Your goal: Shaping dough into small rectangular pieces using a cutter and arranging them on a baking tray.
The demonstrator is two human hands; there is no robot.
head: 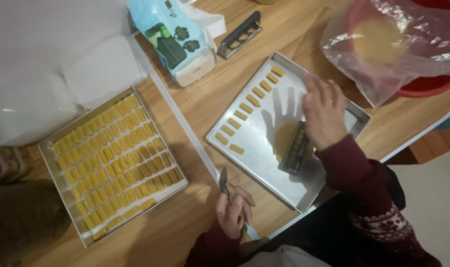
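While the person is working over a wooden desk [195, 106], a full metal tray [62, 188] is lying well to the left of both hands, packed with rows of small yellow dough pieces [114, 158]. Beyond it, further from the person, a white foam block [47, 69] is sitting, and a blue and white printed bag [178, 42] is leaning near a dark-handled tool [240, 33] at the far side. The left hand [233, 210] is resting on the desk near the person's body, its fingers curling closed around a small knife [224, 182] whose blade is pointing away. Just to the right of it, a second metal tray [264, 163] is lying mostly bare, carrying one diagonal row of yellow pieces [249, 106] along its left edge. The right hand [324, 113] is hovering flat over this tray with its fingers spreading wide, touching the top of a metal cutter frame [294, 148] that is sitting on a flattened yellow dough patch [283, 138]. Further right and beyond that hand, a red bowl [427, 84] is standing under a clear plastic bag [383, 54] covering a yellow dough lump [378, 39].
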